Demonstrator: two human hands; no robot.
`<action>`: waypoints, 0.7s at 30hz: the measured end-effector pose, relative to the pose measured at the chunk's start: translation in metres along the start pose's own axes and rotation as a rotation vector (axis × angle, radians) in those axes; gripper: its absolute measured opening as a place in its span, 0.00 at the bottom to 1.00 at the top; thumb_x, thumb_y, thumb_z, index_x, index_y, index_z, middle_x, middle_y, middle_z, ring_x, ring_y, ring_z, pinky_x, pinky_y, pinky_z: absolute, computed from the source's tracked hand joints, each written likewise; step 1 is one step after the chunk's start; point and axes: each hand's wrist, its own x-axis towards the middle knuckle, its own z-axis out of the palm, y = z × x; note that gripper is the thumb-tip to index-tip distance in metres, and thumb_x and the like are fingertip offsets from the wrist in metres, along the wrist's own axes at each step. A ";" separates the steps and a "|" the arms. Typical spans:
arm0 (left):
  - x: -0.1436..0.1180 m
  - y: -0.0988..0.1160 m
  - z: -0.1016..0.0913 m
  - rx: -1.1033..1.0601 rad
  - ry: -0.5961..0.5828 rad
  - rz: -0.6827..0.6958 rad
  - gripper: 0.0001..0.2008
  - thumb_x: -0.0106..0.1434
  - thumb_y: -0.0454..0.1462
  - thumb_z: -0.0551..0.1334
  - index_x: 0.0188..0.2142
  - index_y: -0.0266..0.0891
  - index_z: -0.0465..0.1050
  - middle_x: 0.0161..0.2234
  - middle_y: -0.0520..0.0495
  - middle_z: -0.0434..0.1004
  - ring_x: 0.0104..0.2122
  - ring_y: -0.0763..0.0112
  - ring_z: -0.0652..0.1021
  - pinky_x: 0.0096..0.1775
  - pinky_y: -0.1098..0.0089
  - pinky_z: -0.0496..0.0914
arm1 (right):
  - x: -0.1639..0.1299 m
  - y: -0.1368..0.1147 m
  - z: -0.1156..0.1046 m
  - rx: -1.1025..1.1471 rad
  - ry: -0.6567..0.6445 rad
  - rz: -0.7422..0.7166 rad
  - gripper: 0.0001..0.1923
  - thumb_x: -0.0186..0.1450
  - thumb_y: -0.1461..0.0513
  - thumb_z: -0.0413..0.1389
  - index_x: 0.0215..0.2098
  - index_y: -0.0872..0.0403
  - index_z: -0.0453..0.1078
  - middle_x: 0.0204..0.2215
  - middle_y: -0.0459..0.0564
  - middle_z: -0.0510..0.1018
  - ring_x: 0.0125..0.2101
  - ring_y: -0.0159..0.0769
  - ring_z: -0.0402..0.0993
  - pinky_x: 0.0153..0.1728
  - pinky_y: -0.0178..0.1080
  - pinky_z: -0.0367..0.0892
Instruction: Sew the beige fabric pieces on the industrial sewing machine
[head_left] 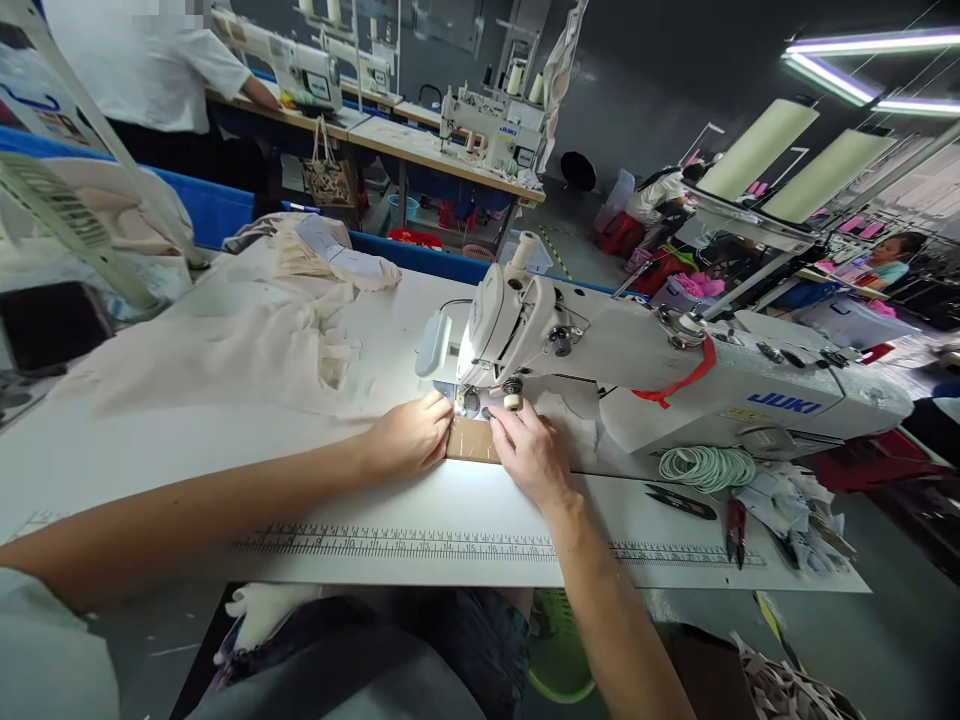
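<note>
Both hands rest on the desk (420,500) at the needle of the sewing machine (600,360). The left hand (409,437) lies flat, fingers loosely curled, its fingertips at the left edge of a small brown card (471,440) and on the pale cloth (225,350) that spreads away to its left. The right hand (529,452) lies palm down on the right part of the card, fingers pointing toward the needle. The two hands are close together but apart; neither is closed around anything, both press down. The card lies flat between the hands, just in front of the presser foot, which is too small to make out clearly.

To the right of the right hand lie a coil of pale cord (706,466), black snips (681,502) and red-handled pliers (736,530), all well apart from it. A printed ruler (420,545) runs along the desk edge below both wrists. Beyond the left hand, a person (157,70) in white stands at another desk.
</note>
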 end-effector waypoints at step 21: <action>0.003 -0.001 -0.001 0.131 -0.074 0.055 0.20 0.72 0.35 0.48 0.36 0.30 0.79 0.38 0.34 0.77 0.41 0.55 0.74 0.43 0.57 0.74 | 0.002 0.001 0.008 0.272 -0.018 0.157 0.18 0.74 0.57 0.46 0.42 0.53 0.77 0.39 0.55 0.81 0.36 0.40 0.77 0.37 0.37 0.68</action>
